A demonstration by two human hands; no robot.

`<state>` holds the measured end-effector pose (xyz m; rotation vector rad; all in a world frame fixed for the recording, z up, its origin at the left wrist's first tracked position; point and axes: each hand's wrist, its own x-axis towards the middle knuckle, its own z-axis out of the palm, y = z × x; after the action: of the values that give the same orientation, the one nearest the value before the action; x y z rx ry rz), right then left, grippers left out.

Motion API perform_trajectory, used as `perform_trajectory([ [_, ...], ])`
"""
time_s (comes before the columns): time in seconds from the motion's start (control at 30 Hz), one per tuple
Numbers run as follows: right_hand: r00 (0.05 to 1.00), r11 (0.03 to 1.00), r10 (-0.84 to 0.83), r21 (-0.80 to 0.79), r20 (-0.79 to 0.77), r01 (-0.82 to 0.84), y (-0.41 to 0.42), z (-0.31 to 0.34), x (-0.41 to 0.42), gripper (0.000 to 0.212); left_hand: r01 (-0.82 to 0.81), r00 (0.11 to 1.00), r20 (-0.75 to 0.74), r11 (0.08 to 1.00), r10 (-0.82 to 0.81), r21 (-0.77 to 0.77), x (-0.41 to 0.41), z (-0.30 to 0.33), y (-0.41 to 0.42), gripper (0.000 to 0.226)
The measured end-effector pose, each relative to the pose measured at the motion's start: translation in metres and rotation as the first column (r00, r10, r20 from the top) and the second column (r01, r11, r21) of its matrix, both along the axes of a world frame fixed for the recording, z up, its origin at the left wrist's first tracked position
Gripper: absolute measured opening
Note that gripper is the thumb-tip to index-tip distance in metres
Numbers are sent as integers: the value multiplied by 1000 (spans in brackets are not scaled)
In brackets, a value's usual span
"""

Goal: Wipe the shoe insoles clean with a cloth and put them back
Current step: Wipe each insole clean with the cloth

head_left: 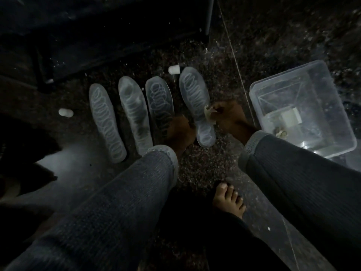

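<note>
Right hand (230, 114) grip pinching cloth (210, 114) on insole (195, 98), left hand (179, 132) grip unclear, no legible writing.

Pale insoles (107, 122) with looped line pattern

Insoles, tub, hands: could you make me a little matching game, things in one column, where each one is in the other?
Things:
1. right hand
2. left hand
3. clear plastic tub
4. small white cap

Places:
A. on the floor, left of the four insoles
B. pinching a cloth against the rightmost insole
C. on the floor at far right
D. resting between the two right-hand insoles

Pairs: 1-B, 2-D, 3-C, 4-A
</note>
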<state>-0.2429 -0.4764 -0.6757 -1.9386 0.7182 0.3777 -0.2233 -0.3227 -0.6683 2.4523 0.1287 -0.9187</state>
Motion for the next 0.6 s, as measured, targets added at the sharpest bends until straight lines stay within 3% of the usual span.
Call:
perform_trajectory([
  [0.23,1000,993,24,-118,-9,-25,10,-14,4,10,-36,999,-15,999,36,5,-7,-18,-9,37],
  [0.4,999,996,21,-91,-39,-25,9,-17,9,4,-60,998,-23,998,60,5,-7,-21,-11,35],
  [0.6,1000,996,5,-86,-26,-8,5,-2,11,16,-102,994,-40,993,100,-54,-1,-5,-6,34],
])
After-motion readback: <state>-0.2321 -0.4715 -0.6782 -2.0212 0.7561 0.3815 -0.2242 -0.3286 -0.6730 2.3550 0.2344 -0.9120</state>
